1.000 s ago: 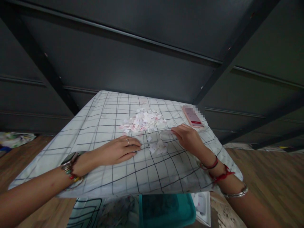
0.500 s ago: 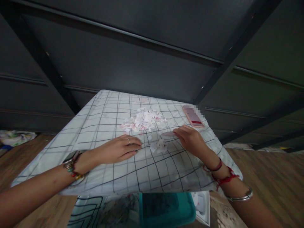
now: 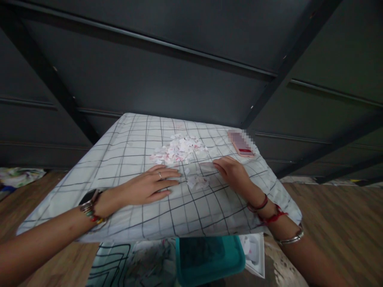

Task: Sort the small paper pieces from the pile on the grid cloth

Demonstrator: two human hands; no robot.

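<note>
My left hand [image 3: 149, 184] lies on a white cloth with dark grid lines [image 3: 119, 159], its fingers stretched out. My right hand [image 3: 233, 172] pinches a thin, pale, see-through flat piece [image 3: 207, 165]; what kind of thing it is I cannot tell. Below that piece lies a small heap of paper scraps [image 3: 198, 182], between my two hands. A larger pile of torn white paper bits [image 3: 181, 148], some with pink marks, spreads just beyond my left fingertips.
A phone in a pink case [image 3: 241, 142] rests near the right edge. Dark panels [image 3: 167, 75] stand behind the table. Beneath its front edge are a teal bin [image 3: 211, 261], a white box [image 3: 253, 253] and a clear container of scraps [image 3: 151, 263].
My right hand has shifted slightly left with the see-through piece. My left fingers have spread a little. The whole view has tilted slightly.
</note>
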